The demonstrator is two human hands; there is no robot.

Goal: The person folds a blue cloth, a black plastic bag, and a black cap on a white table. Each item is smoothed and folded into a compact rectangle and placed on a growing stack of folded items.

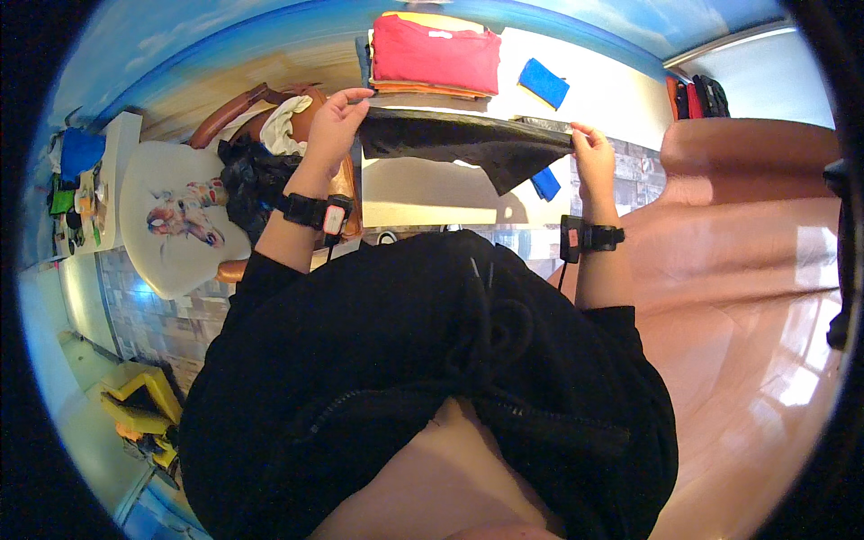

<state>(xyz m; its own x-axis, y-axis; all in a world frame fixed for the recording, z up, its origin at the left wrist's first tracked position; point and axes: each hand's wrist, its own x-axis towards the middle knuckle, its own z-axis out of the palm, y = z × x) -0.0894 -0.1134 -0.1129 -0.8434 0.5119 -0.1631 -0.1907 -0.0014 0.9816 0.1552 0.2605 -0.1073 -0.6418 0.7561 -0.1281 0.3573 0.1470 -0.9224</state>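
A thin, shiny black sheet (466, 138), perhaps a plastic bag, is stretched between my two hands above a pale table (418, 202). My left hand (341, 125) pinches its left end between thumb and fingers. At the other end, my right hand (592, 152) grips the upper corner. The sheet's lower edge hangs down to a point on the right. Behind it, a stack of folded clothes with a red shirt (435, 57) near the top lies on the table. A folded blue cloth (544, 84) is to the right of the stack, and another blue piece (545, 183) shows below the sheet.
On the left stands a brown armchair (229, 115) holding white cloth (287, 125) and crumpled black material (260, 182). Beside it is a white chair back or cushion (175, 270) with a giraffe picture. A large brown leather-like sofa (736, 270) fills the right side. Folded dark and red items (702, 98) lie beyond it.
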